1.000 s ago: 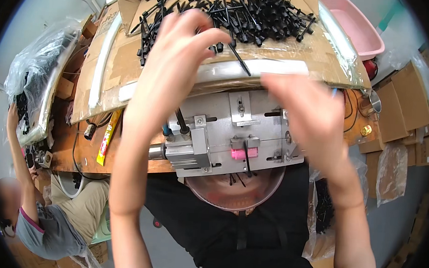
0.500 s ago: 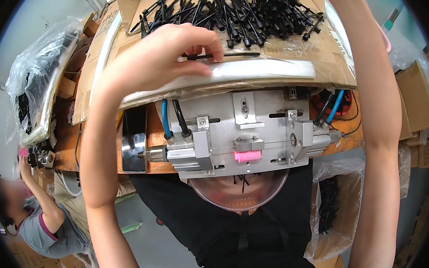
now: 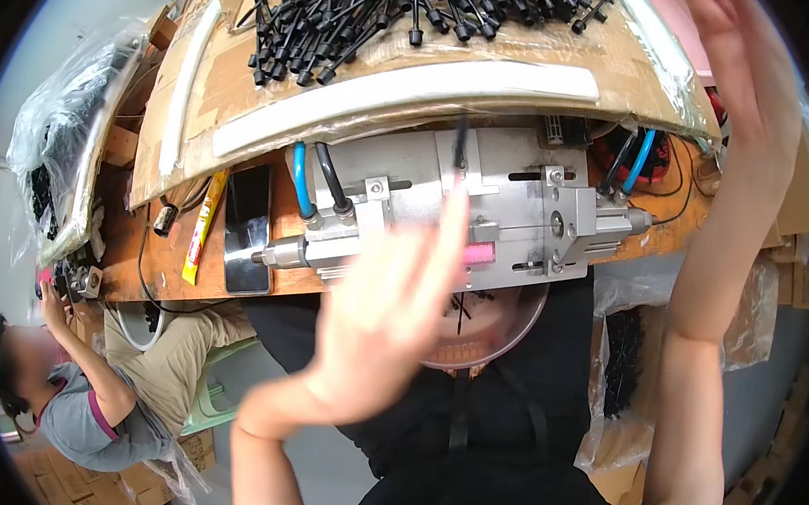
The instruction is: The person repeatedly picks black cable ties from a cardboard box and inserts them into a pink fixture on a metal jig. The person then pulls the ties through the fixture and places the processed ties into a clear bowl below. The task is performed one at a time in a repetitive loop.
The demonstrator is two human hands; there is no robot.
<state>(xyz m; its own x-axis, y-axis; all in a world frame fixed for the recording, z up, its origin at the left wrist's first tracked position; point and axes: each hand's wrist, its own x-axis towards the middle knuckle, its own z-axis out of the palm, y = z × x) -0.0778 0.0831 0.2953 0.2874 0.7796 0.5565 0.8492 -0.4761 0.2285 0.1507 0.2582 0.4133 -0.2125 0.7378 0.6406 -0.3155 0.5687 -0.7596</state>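
Note:
My left hand [image 3: 382, 316] is blurred by motion over a metal fixture [image 3: 518, 213] with a cylinder-like block at each side. At its fingertips stands a slim black plastic rod [image 3: 462, 143], smeared and pointing away from me. A pink cylindrical piece [image 3: 479, 252] sits in the middle of the fixture, partly covered by the left fingers. My right hand [image 3: 736, 60] is far up at the right, nearest a pink container [image 3: 673, 28]. Its fingers are blurred and run toward the picture's edge, so its grip is unclear.
Headed black plastic rods [image 3: 344, 22] lie heaped on a cardboard sheet [image 3: 565, 54] with white foam strips. A phone [image 3: 247, 229] and a yellow packet [image 3: 204, 229] lie left. Below the fixture is a clear bowl [image 3: 511, 328]. Another person [image 3: 104, 401] works at far left.
My left hand has come back from the cardboard to the fixture with a black rod. My right hand has come into view at the upper right. The view has shifted slightly.

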